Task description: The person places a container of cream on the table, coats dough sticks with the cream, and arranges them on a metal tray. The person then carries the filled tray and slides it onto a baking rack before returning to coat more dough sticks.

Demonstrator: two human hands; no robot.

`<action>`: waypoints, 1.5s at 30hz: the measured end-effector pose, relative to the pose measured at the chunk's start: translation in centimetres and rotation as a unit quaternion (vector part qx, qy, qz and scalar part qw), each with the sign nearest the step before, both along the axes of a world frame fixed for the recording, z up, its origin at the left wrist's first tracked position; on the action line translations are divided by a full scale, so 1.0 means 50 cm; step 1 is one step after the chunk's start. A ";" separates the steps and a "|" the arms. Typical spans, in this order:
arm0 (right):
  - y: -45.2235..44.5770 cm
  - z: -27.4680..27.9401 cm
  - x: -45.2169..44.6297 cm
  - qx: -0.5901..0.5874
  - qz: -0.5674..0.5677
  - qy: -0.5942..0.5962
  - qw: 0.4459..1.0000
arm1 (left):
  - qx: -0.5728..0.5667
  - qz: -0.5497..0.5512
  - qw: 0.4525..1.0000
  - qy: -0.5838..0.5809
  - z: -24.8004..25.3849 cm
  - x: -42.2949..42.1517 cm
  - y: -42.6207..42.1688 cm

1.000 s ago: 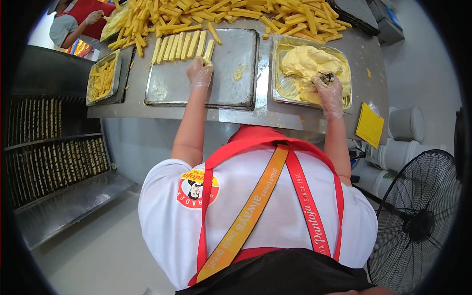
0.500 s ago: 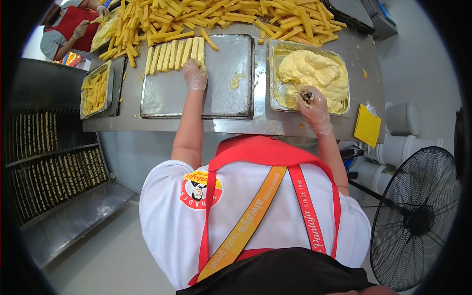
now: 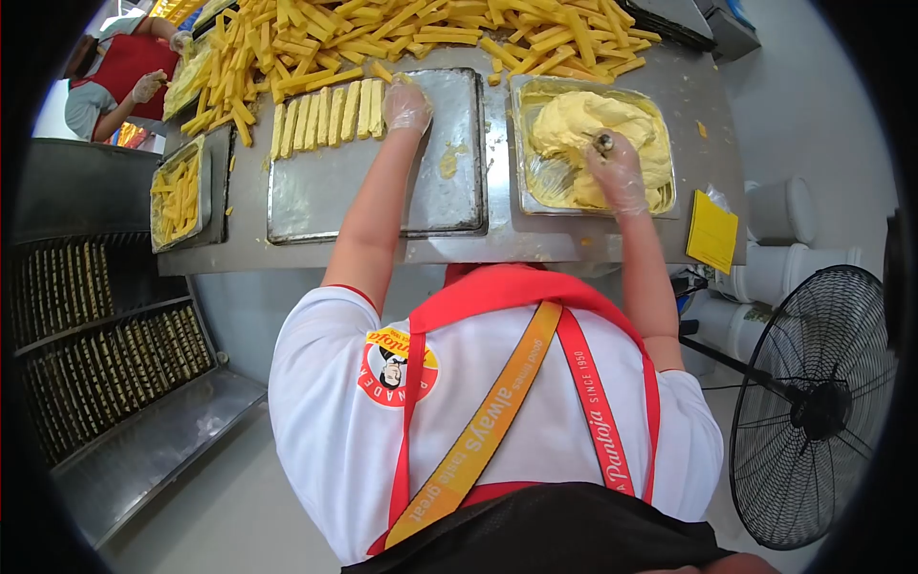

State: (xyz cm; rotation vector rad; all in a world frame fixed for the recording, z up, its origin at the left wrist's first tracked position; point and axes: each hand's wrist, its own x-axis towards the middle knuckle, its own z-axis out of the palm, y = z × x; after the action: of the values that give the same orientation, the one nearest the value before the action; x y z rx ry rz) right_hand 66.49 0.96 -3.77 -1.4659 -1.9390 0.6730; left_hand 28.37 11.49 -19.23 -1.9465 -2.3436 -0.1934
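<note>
My left hand [image 3: 408,105], in a clear glove, is closed over a loose yellow stick of baked dough or cake [image 3: 382,73], with one end showing past the fingers. Beside it, several cream-coated sticks [image 3: 323,117] lie in a row along the far edge of a metal baking tray [image 3: 373,196]. My right hand [image 3: 617,172], gloved too, grips a utensil with a round handle end [image 3: 603,143]; the rest of it is hidden. That hand is over a rectangular metal pan [image 3: 521,143] holding a mound of pale yellow cream [image 3: 574,120].
A large heap of yellow sticks [image 3: 430,29] covers the table's far side. A smaller pan of sticks [image 3: 179,196] stands left. A co-worker in a red apron [image 3: 129,62] is far left. A tray rack [image 3: 105,325] stands left; a yellow pad [image 3: 712,232] and fan [image 3: 820,411] are right.
My left hand has moved from the coated row's end to the loose stick beyond it. My right hand has moved farther into the cream pan, tilting the utensil. The view has shifted slightly.
</note>
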 end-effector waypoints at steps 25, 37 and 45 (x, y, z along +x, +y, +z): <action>-0.015 0.043 0.022 -0.295 0.157 0.245 0.910 | 0.094 -0.202 0.898 -0.380 0.263 0.268 -0.327; 0.005 -0.017 -0.002 -0.153 -0.006 0.317 0.936 | 0.105 -0.185 0.909 -0.359 0.245 0.282 -0.321; -0.033 0.021 -0.029 -0.166 0.016 0.477 0.863 | 0.058 -0.099 0.911 -0.396 0.259 0.286 -0.320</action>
State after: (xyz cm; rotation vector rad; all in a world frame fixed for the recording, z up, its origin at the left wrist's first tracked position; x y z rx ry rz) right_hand 65.06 -0.71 -2.72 -0.9490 -1.0879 1.4648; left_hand 42.69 -4.53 -6.29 -2.3345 -2.4127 -1.3322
